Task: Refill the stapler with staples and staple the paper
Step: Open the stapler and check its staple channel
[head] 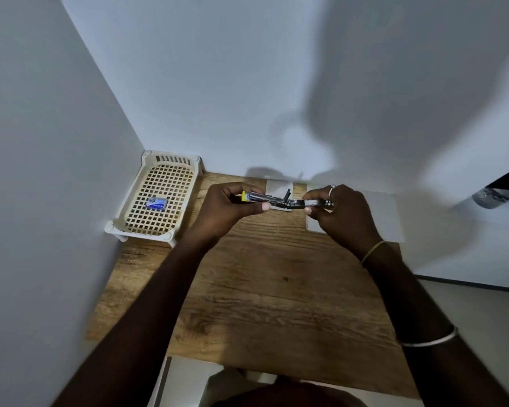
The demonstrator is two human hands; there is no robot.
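both hands hold the opened stapler above the desk: left hand fingers pinch its yellow end, right hand fingers grip the other. keep it level; staple box waits in the basket.

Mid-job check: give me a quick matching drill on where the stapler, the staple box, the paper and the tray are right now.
Things:
1. stapler
2. staple box
3. paper
4. tray

Places:
A. flat on the table's right side
B. in the corner, against the wall
C. held open between the left hand and right hand
D. lying inside the tray

Pairs: 1-C, 2-D, 3-A, 4-B
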